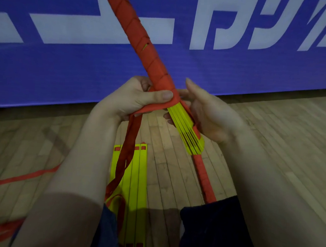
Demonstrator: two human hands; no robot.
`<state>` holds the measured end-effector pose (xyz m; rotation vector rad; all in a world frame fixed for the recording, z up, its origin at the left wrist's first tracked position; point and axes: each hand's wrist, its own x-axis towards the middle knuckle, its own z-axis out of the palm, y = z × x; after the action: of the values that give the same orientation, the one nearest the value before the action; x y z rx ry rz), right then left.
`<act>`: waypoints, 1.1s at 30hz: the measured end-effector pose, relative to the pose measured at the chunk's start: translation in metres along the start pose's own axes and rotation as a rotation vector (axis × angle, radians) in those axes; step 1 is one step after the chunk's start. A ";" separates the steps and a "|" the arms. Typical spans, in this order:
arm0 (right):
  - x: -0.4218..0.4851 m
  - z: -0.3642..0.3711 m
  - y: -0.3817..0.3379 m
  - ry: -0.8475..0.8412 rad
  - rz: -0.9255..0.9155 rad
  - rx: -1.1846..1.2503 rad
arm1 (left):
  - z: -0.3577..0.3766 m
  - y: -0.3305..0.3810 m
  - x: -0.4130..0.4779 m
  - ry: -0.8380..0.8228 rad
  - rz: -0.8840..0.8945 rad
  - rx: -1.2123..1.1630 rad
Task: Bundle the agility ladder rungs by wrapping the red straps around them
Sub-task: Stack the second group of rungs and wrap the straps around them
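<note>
A left hand (135,98) pinched a red fabric strap (137,34) under its thumb, fingers curled, just where the strap's spiral winding ended on a bundle of flat yellow plastic ladder rungs (185,125). A right hand (211,115) cradled the bundle from the other side — fingers curled beneath, thumb straight up. The bundle was held tilted above a pale wooden plank floor (173,182), where loose yellow rungs (135,179) lay flat before a blue banner with white lettering (65,68).
</note>
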<state>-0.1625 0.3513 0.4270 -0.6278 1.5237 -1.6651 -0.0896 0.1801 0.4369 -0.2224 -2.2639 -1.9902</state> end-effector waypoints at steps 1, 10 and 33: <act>-0.003 0.003 -0.004 0.016 -0.021 -0.111 | 0.002 0.002 -0.001 -0.016 -0.017 0.012; 0.008 0.042 0.022 0.334 -0.196 -0.213 | 0.010 0.011 0.002 0.002 -0.051 0.301; 0.014 0.033 0.009 0.317 -0.400 0.413 | 0.014 0.018 0.005 0.161 -0.262 0.245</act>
<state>-0.1426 0.3212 0.4219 -0.4778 1.2499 -2.3977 -0.0914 0.1964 0.4541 0.2600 -2.5042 -1.7370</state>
